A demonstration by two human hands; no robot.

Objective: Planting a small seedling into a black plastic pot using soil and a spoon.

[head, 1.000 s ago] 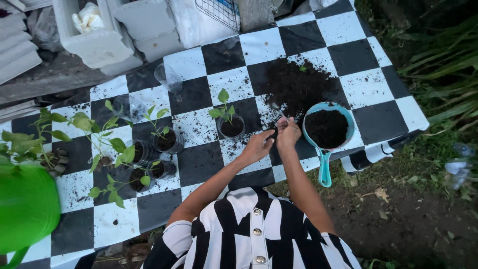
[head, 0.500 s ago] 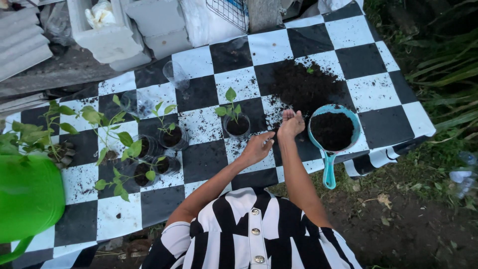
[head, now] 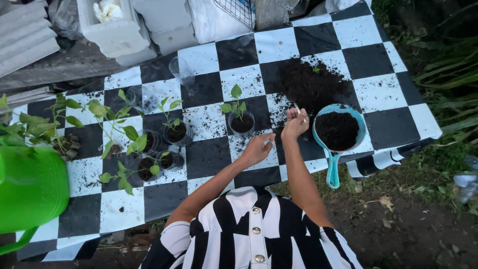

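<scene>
We seem to be potting seedlings; our right hand (head: 295, 124) pinches a small pale thing, unidentifiable, beside the scoop (head: 338, 133) of soil at centre right; our left hand (head: 258, 148) hovers half-curled, empty, below the potted seedling (head: 239, 115); next likely needs soil scooped; green can (head: 30, 192) far left.

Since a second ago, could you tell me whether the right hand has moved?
Yes. The right hand has lifted off the cloth and sits higher beside the blue scoop, nearer the soil pile.
</scene>
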